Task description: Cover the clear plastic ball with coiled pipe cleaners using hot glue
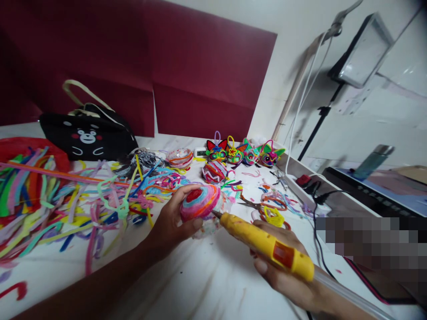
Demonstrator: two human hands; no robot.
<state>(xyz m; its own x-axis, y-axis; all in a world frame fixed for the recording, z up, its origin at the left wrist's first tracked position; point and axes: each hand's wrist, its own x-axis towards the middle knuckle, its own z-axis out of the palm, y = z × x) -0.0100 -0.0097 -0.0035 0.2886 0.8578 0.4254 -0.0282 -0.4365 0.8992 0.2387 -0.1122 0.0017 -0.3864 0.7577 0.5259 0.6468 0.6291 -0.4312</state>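
Near the middle of the table my left hand (171, 222) is closed around a ball (204, 202) partly covered in coiled pipe cleaners of red, blue, pink and orange. Its uncovered right and lower part looks clear with colored specks. My right hand (283, 280) grips a yellow hot glue gun (250, 233), and the nozzle points at the edge of the ball's orange and pink rows. Whether the tip touches the ball, I cannot tell. Behind the ball sits another striped pipe-cleaner ball (214, 172).
Loose pipe cleaners (80, 204) cover the left side. At the back stand several cat-faced ornaments (234, 153), a half-wrapped bowl shape (180, 158) and a black bag (86, 138). Scissors (251, 203) lie right of the ball. A power strip (308, 191) with cables runs along the right edge.
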